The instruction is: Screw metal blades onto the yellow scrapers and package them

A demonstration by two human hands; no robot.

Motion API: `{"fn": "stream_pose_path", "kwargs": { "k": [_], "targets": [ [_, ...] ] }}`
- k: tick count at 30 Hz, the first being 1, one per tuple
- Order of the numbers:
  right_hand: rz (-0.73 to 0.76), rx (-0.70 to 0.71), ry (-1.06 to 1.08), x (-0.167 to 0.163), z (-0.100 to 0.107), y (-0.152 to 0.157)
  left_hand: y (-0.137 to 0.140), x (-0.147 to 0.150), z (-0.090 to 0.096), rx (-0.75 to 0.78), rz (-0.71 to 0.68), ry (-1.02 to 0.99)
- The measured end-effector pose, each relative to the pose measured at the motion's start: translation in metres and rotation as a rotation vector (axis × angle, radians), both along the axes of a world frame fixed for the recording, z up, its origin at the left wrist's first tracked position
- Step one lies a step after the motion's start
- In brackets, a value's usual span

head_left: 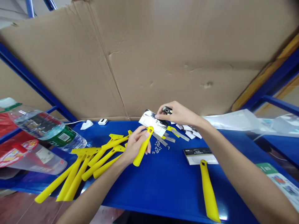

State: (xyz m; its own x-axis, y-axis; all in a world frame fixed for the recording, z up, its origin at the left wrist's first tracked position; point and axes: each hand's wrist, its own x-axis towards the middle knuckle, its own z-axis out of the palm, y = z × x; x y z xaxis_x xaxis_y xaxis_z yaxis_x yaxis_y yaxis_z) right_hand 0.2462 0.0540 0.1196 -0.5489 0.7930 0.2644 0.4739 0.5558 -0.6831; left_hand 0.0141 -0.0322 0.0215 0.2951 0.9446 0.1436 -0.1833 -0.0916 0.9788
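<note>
My left hand (136,143) is closed around a yellow plastic scraper handle (141,149), its thick end pointing toward me. Beyond it, my right hand (174,112) grips what looks like a screwdriver (167,110) with a black handle; its tip is hidden. Right under the fingers of that hand is a white and black card package (151,123). Thin metal blades (181,134) lie beside the card, some next to yellow pieces. Small loose screws and nuts (157,147) are scattered on the blue table (149,183) in front of the hands.
Several yellow scrapers (79,171) are piled at left, near a water bottle (51,127) and a plastic cup (44,158). At right, another yellow handle (208,193) touches a black and white package (198,155). A cardboard sheet (163,56) stands behind, within blue frame bars (35,81).
</note>
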Motion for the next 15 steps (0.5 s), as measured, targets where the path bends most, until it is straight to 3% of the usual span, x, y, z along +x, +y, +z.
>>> {"fn": "stream_pose_path", "kwargs": {
  "k": [15],
  "targets": [
    [0.05,0.014,-0.134,0.009,0.003,0.001,-0.004,0.012,-0.008,-0.161,-0.133,-0.17]
  ]
}}
